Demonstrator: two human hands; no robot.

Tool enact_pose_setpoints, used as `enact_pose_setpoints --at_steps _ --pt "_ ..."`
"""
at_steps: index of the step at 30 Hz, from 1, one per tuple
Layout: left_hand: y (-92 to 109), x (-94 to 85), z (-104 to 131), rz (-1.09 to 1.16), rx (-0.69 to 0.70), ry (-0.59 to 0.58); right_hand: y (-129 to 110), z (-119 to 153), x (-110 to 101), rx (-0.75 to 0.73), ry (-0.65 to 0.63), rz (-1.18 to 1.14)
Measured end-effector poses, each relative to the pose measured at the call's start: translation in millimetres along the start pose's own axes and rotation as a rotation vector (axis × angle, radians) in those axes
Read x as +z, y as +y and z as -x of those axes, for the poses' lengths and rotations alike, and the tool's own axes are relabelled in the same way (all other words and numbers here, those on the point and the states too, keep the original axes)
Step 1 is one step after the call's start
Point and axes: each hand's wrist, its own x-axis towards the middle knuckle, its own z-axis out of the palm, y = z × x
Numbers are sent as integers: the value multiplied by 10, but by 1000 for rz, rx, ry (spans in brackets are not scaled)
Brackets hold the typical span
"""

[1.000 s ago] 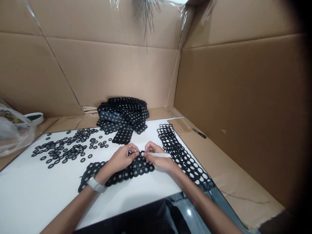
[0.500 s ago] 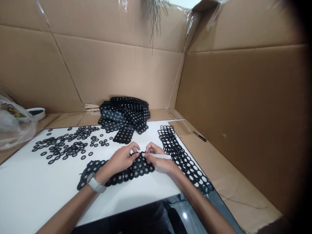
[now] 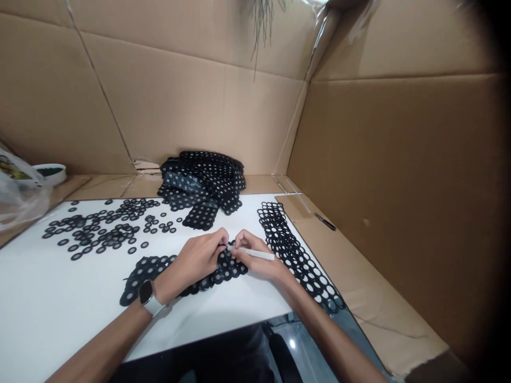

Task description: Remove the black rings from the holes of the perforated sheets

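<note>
A black sheet (image 3: 144,268) of joined discs with grey centres lies on the white board in front of me, partly under my left wrist. My left hand (image 3: 197,258), wearing a watch (image 3: 147,294), pinches the sheet's far edge between thumb and fingers. Close beside it, my right hand (image 3: 261,264) is closed around a slim white pen-like tool (image 3: 260,254). Its tip meets the sheet's edge at my left fingertips. Fingers hide the exact contact point.
Loose black discs (image 3: 115,234) lie scattered at left. A heap of similar dotted sheets (image 3: 203,181) sits behind. Black sheets with open holes (image 3: 293,255) run along the right, beside a small knife (image 3: 325,221) on cardboard. A white bowl (image 3: 54,173) and plastic bag (image 3: 24,197) stand far left.
The view has shifted slightly, so most table items sit a little higher and further left. Both hands keep their grips, and the left fingers have drawn a bit tighter together.
</note>
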Motion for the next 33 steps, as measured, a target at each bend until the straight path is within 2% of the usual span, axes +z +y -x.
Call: enact_pose_setpoints --at_steps 8,14,19,25,28,31,33 --pt "18 -21 10 63 -42 23 -76 -10 33 2 22 61" --pt "-130 39 11 149 -125 -14 -1 -31 74 61 79 -106" --pt "-256 42 -50 235 -161 -119 -43 73 37 106 173 -229" --pt "-268 -346 -117 282 -104 -342 -134 184 -56 69 348 -278" --pt "-266 -428 -96 243 -112 -416 -132 225 -36 69 333 -313" --pt "-205 -358 -40 208 -131 -437 -101 290 16 128 264 -339" --pt "-98 -287 11 159 -143 -400 -77 359 48 173 235 -322"
